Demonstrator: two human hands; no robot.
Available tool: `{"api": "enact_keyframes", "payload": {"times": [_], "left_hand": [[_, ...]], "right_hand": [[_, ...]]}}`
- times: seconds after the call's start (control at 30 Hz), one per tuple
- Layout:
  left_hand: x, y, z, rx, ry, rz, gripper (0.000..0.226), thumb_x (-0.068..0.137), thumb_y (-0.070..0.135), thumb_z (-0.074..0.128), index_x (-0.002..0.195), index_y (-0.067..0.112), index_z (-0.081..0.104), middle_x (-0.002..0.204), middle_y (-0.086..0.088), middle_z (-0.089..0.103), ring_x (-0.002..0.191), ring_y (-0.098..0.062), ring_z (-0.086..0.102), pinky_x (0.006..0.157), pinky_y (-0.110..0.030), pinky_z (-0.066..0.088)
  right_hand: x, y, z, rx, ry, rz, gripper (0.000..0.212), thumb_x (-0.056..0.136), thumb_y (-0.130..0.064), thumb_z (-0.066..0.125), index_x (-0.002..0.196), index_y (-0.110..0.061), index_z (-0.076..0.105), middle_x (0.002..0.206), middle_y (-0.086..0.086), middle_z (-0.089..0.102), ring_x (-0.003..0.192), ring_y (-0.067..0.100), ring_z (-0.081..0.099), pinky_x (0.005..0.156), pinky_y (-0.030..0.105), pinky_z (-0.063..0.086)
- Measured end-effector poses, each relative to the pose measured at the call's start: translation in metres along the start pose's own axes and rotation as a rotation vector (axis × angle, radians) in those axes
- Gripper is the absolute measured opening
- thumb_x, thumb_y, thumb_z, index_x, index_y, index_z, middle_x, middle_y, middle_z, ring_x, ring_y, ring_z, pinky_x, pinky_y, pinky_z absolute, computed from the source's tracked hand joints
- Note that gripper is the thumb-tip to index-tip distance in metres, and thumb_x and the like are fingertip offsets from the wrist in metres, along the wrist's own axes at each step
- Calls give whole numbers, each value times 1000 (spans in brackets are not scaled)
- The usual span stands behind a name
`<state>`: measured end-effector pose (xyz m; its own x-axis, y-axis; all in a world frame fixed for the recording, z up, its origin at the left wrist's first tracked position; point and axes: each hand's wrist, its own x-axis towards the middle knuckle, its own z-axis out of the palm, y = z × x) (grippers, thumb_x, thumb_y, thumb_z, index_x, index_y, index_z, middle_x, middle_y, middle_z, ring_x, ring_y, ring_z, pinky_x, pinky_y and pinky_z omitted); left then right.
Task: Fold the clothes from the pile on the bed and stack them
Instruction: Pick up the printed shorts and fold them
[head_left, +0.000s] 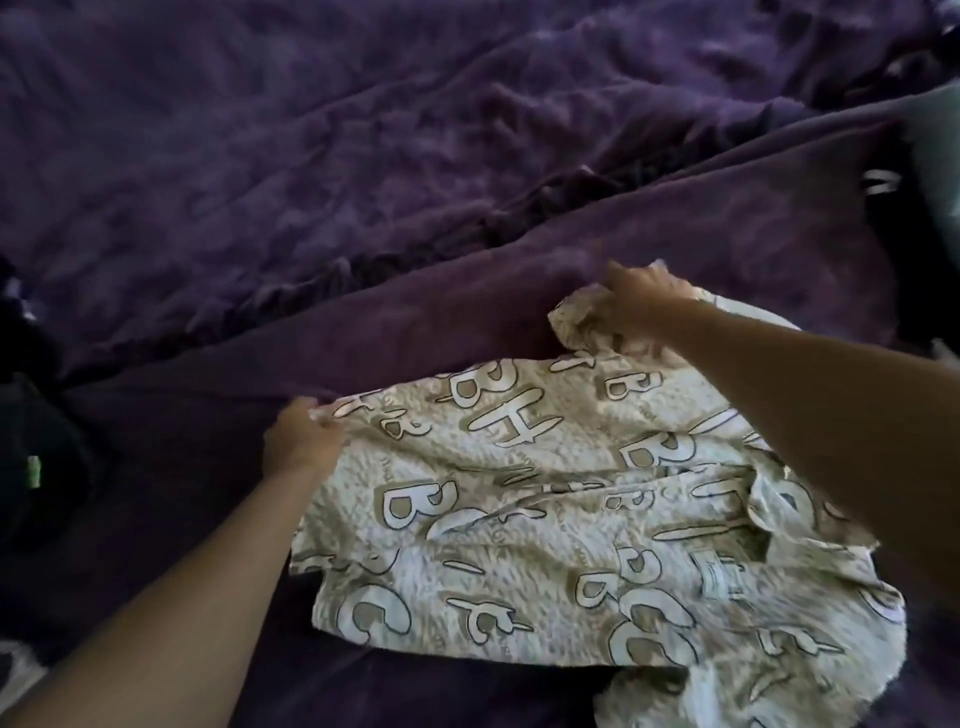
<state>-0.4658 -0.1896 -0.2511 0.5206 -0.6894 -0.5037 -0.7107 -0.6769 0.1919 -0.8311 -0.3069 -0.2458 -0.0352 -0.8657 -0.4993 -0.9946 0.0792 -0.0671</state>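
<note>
On the purple bed (415, 322), a pale cloth (519, 519) with big letters printed all over. Spread out mostly flat on the near right part of the bed, with wrinkles across the middle. Near right end rumpled and folded over on itself, running off the bottom edge of the view.

At the far left corner of the cloth, the left hand (304, 441). Pinching that corner between thumb and curled fingers. At the far right corner, the right hand (641, 296). Fingers curled round a bunched-up bit of the cloth, gripping it tight. Both bare arms stretched out over the bed, with the right arm crossing above the right side of the cloth.

Across the far half of the bed, a fluffy purple blanket (311, 130), all bumpy and wrinkled. Nearer, a smoother and darker purple cover, with the cloth lying on that part.

At the left edge, a dark heap (47, 426) with a small green tag (34, 470) on it, well apart from the cloth. At the top right, something pale green (935, 150), partly cut off by the edge. Just beside it, something black with white stripes (880, 182). Too blurry and too far to the side to tell what those are
</note>
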Motion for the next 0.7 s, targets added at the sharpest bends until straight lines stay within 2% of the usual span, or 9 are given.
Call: {"api": "enact_keyframes", "payload": {"times": [0.03,0.1,0.2,0.27,0.33,0.4,0.47,0.6,0.7], "left_hand": [[-4,-5,1,-76,-4,18,20,85,19,64,102,10,69,100,-17,69,93,-34,63,73,-37,47],[-10,-8,-6,-197,44,73,7,81,13,65,79,8,70,79,-15,70,79,-34,65,66,-38,49],[1,4,-27,-338,152,123,9,81,7,62,81,10,71,79,-8,70,79,-28,65,72,-36,53],[18,18,-36,-399,245,175,11,84,7,60,86,10,70,86,-7,70,80,-23,63,70,-30,47],[36,34,-37,-435,305,208,14,89,12,57,99,12,66,93,-8,68,84,-24,61,71,-28,44],[49,44,-31,-561,245,177,30,91,21,59,120,16,56,105,-6,61,93,-26,63,80,-35,52],[53,39,-20,-611,173,106,51,86,26,67,132,16,46,121,-8,55,105,-26,61,91,-42,51],[39,10,6,-420,113,26,75,76,44,73,137,12,43,133,-13,51,119,-30,51,100,-40,42],[52,10,8,-386,105,-2,73,72,43,76,134,15,49,126,-12,57,114,-30,55,96,-40,46]], "right_hand": [[-2,5,4,-12,-13,55,38,85,-35,62,122,-25,58,115,11,63,103,33,60,76,36,46],[-6,12,-8,153,125,163,30,86,-33,56,110,-20,68,105,15,67,96,36,63,77,38,49],[16,24,-61,449,496,329,39,89,-35,45,109,-7,65,108,25,65,102,44,59,86,44,48],[36,30,-93,560,603,402,44,92,-36,40,112,-3,62,116,26,63,109,44,56,90,44,44],[52,31,-101,584,613,403,42,93,-34,40,119,-5,57,122,22,60,114,41,54,95,43,40],[52,21,-92,535,580,346,42,92,-35,47,125,-10,49,126,19,56,115,39,52,95,43,38],[34,6,-71,411,554,190,48,89,-30,56,132,-15,42,134,17,46,119,38,48,92,46,40],[-9,-29,-9,170,514,-261,55,87,-23,61,138,-20,42,150,11,33,126,36,43,82,48,48],[-12,-54,31,161,339,-288,62,87,-35,60,143,-29,33,154,6,26,105,33,59,66,39,50]]}}
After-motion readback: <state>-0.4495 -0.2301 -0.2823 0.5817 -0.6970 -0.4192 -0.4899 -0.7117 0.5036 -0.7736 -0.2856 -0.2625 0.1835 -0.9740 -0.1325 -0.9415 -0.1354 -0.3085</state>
